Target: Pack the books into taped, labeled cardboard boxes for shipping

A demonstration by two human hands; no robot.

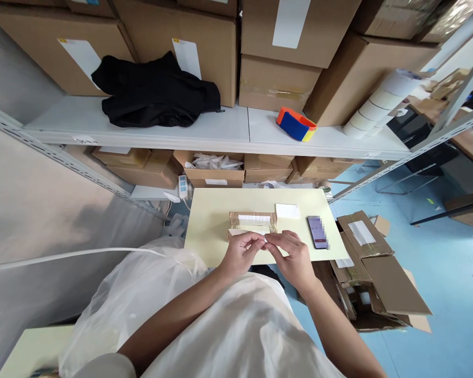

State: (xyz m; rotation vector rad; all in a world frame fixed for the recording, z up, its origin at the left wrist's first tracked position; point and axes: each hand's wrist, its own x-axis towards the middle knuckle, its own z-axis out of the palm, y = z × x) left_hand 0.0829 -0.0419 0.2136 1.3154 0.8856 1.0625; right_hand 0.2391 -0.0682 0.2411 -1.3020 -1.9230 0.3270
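Grip: narrow — left hand (239, 255) and right hand (296, 258) pinching a small white bit (265, 239) | pose: forearms (334, 321) converging at the tabletop's (213, 202) near edge | taped carton (253, 221): mid-tabletop, just beyond the hands | phone (317, 232): by right edge

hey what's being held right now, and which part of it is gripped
The left hand and right hand seem to pinch a tiny white piece between their fingertips; it's too small and covered to tell which part.

Bright light from right; soft shadow on wall (23, 178); edges stretched.
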